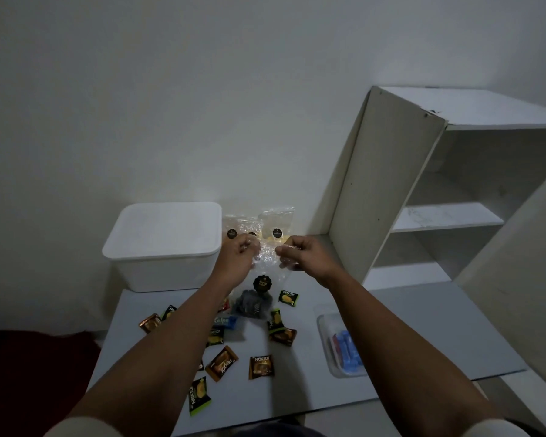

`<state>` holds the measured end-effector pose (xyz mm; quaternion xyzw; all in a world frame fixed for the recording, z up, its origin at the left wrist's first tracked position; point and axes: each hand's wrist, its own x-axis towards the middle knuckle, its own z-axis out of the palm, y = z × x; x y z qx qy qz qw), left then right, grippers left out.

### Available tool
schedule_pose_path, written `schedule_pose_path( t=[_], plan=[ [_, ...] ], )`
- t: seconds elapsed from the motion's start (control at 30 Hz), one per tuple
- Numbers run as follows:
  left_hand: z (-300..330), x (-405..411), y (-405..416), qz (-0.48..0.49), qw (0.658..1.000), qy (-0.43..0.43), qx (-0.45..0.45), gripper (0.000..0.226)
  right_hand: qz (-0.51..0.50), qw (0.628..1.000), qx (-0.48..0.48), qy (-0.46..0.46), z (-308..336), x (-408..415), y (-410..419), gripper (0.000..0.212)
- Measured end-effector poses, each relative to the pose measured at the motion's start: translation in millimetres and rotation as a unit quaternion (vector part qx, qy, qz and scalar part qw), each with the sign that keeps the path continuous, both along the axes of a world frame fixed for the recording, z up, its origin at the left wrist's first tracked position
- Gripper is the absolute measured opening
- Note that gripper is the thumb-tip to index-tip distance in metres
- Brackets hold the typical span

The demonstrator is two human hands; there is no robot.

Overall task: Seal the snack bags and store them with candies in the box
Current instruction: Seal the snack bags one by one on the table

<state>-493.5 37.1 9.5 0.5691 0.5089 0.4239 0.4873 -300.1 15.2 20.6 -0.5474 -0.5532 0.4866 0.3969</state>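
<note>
Head view: a clear snack bag (263, 279) is held up above the surface (407, 326) by its top edge, the left hand (238, 255) pinching one corner and the right hand (303, 252) the other, so each grip is clamped on the plastic. Sealing appears to be the step in hand; next the strip along the mouth would need to be pressed together from end to end. Dark contents are seen at the bottom of the bag, under a round black label. Two more clear bags (276, 220) with yellowish contents are propped against the wall beside the white lidded box (164, 244). Wrapped candies (260, 367) are scattered on the surface below the bag.
</note>
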Motion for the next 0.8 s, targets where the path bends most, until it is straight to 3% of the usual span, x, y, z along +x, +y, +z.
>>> schedule_pose_path(
  t=[0.17,0.37,0.57,0.67,0.8],
  plan=[
    [-4,-1,-4,-0.003,0.995,-0.064,-0.076,0.015,0.024,0.999,-0.023,0.021,6,-2,-2,0.016],
    [-3,-2,-3,0.013,0.999,-0.038,-0.028,0.027,-0.025,0.992,-0.058,0.108,0,1,-8,0.014],
    [-8,-1,-3,0.041,0.995,-0.066,-0.063,0.022,-0.030,0.997,-0.022,0.072,-1,-1,-10,0.020],
    [-8,0,1,0.049,0.993,-0.078,-0.080,0.032,-0.049,0.992,-0.029,0.110,-3,2,-9,0.012],
    [-8,-3,5,0.042,0.995,-0.062,-0.073,0.032,-0.063,0.989,-0.027,0.130,-10,6,-6,0.016]
  ],
)
